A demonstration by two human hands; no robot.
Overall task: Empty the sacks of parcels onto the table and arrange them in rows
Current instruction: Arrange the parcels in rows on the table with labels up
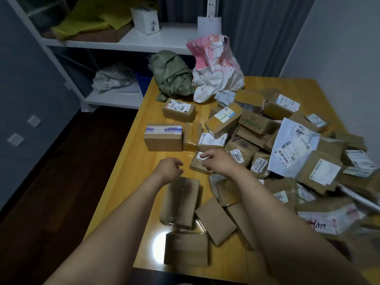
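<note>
The right hand is pinching a small brown parcel at mid-surface, its grip narrow, with fingers on the white-labelled top and thumb at the near edge. The parcel is lying flat and skewed, one corner pointing toward the left hand; its right end is hidden, so its long axis cannot be told. The left hand is hovering just beside it, its grip loosely curled and holding nothing.

Beyond, three parcels are sitting in a left-to-right row: a blue-taped box, a taped packet and a label-up parcel. A long wrapped parcel is lying with its long axis pointing away from the person. A heap of parcels is covering the right of the yellow surface, with a green sack and a pink-and-white sack at the far edge.
</note>
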